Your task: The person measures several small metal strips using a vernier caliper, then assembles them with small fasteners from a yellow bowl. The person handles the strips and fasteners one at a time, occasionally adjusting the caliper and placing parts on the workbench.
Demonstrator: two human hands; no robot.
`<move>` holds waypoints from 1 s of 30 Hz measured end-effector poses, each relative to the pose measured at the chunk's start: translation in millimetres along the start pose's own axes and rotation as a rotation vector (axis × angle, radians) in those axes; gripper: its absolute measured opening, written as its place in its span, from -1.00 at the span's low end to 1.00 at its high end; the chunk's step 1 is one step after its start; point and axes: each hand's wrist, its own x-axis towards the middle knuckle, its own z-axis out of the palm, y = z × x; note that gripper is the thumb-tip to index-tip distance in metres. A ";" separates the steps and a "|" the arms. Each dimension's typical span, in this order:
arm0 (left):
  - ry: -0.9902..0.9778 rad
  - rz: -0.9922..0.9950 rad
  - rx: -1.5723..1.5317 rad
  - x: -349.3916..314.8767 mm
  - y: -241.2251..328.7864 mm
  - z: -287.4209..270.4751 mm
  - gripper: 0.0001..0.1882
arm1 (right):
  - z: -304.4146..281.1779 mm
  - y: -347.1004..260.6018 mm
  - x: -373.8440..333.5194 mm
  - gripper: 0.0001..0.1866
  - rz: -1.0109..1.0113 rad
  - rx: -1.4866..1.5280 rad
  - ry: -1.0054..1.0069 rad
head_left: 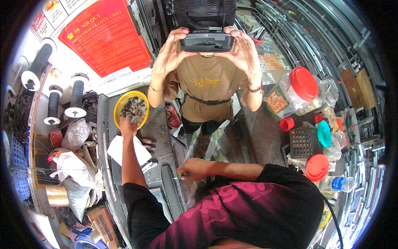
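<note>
Left hand touches small pieces — inside a yellow bowl.

I observe: yellow basin, smooth glossy plastic; red jar lid, glossy plastic; white sheet, smooth matt paper.

Red wall sign, black spools, red-lidded jar

Black sleeves — short, loose — on a maroon shirt with pink lettering.
</note>
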 end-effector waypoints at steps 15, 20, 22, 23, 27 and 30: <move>0.021 0.036 -0.012 3.4 -11.9 12.9 -0.47 | -7.0 1.9 -0.2 -0.68 0.032 -0.001 -0.017; -0.025 -0.025 0.005 2.0 -6.2 9.7 -0.47 | -6.6 6.2 1.4 -0.68 0.023 -0.016 -0.007; -0.014 -0.010 0.022 2.1 -2.7 6.9 -0.48 | -5.0 8.8 2.7 -0.68 0.013 -0.002 0.005; -0.041 -0.035 0.042 2.3 -1.3 5.6 -0.49 | -3.5 9.7 3.5 -0.68 -0.001 0.017 0.017; -0.028 -0.039 0.003 0.8 2.0 3.4 -0.51 | -0.6 14.2 6.1 -0.72 0.025 0.054 -0.005; -0.044 -0.020 0.041 1.8 0.9 4.0 -0.51 | 1.7 16.0 8.0 -0.70 0.051 0.023 -0.036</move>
